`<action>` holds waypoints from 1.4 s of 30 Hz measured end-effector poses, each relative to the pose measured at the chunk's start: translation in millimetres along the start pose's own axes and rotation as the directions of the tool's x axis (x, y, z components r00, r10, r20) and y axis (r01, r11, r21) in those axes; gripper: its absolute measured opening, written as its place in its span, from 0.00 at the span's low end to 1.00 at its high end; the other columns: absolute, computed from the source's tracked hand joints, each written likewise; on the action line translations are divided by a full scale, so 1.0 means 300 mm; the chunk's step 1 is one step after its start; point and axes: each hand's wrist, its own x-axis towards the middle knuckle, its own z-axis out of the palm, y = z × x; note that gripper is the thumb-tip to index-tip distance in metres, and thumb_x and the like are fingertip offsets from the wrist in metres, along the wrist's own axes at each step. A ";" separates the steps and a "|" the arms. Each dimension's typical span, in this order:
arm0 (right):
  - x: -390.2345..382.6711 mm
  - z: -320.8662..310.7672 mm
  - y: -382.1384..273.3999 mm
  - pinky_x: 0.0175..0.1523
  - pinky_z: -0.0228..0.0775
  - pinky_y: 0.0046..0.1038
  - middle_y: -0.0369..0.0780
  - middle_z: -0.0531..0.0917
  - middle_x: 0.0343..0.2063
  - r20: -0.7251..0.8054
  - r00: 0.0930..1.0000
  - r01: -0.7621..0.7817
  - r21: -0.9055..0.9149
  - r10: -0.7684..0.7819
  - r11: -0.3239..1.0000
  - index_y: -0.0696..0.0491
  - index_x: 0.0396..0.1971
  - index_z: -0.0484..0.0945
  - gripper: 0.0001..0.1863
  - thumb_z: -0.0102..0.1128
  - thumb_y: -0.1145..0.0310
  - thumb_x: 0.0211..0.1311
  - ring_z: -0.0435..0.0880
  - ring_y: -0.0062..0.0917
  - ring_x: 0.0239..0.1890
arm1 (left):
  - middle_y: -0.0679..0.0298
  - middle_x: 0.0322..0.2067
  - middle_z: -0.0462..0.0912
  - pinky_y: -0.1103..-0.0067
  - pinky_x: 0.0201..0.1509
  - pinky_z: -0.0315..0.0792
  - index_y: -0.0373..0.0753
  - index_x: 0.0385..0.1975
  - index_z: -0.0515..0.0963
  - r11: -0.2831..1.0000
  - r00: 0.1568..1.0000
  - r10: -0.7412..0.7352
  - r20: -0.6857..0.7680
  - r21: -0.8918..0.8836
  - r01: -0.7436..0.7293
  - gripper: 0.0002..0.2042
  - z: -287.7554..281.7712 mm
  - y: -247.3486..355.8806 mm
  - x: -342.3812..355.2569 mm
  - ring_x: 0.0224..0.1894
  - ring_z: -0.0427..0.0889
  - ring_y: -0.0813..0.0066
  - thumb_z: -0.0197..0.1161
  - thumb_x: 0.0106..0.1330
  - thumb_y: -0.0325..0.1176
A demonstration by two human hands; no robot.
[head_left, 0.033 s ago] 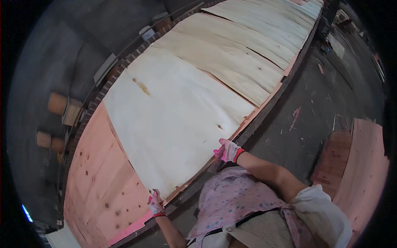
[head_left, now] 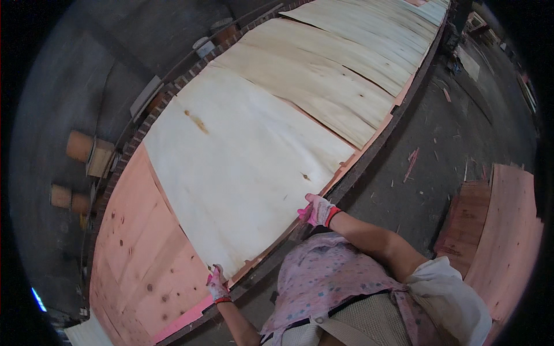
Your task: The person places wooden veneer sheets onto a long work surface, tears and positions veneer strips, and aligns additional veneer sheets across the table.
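Observation:
A pale, nearly white wood veneer sheet [head_left: 231, 155] lies across a long bench, over pinkish sheets. Its near edge runs between my two hands, both in white and pink gloves. My left hand [head_left: 218, 284] is closed at the near left corner, with the thumb on top. Farther right, my right hand [head_left: 317, 210] grips the same edge near the right corner, fingers curled at the bench rim. A brown knot streak and a small dark knot mark the sheet. The undersides of both hands' grips are hidden.
Pink knotty sheets [head_left: 141, 254] lie to the left; cream veneer sheets [head_left: 311, 75] continue to the far right. A roller row [head_left: 153, 118] borders the far side. Wood scraps [head_left: 412, 164] litter the floor, and a stack of reddish sheets [head_left: 502, 225] stands at right.

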 end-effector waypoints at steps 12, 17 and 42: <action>0.037 -0.017 -0.029 0.48 0.68 0.50 0.50 0.61 0.53 -0.059 0.997 -0.048 0.110 0.055 0.993 0.49 0.56 0.54 0.28 0.54 0.56 0.61 0.71 0.43 0.51 | 0.64 0.34 0.80 0.77 0.31 0.78 0.39 0.41 0.75 0.985 0.976 0.156 0.153 -0.102 -0.142 0.17 -0.009 -0.032 0.059 0.31 0.81 0.72 0.67 0.56 0.42; 0.031 -0.010 -0.016 0.41 0.71 0.46 0.48 0.66 0.52 -0.100 0.994 -0.045 0.039 0.049 0.998 0.49 0.57 0.54 0.31 0.54 0.53 0.60 0.77 0.39 0.43 | 0.62 0.35 0.81 0.75 0.33 0.79 0.38 0.39 0.74 0.992 0.989 0.099 0.110 -0.094 -0.089 0.17 -0.012 -0.032 0.069 0.32 0.82 0.69 0.66 0.57 0.42; 0.008 -0.044 0.006 0.35 0.73 0.48 0.46 0.75 0.30 -0.117 0.993 0.015 0.019 -0.013 1.000 0.55 0.41 0.64 0.19 0.51 0.56 0.62 0.79 0.42 0.33 | 0.68 0.22 0.74 0.75 0.21 0.66 0.44 0.27 0.68 0.962 0.998 -0.055 0.001 0.269 0.053 0.22 -0.045 -0.110 0.137 0.23 0.72 0.75 0.66 0.49 0.56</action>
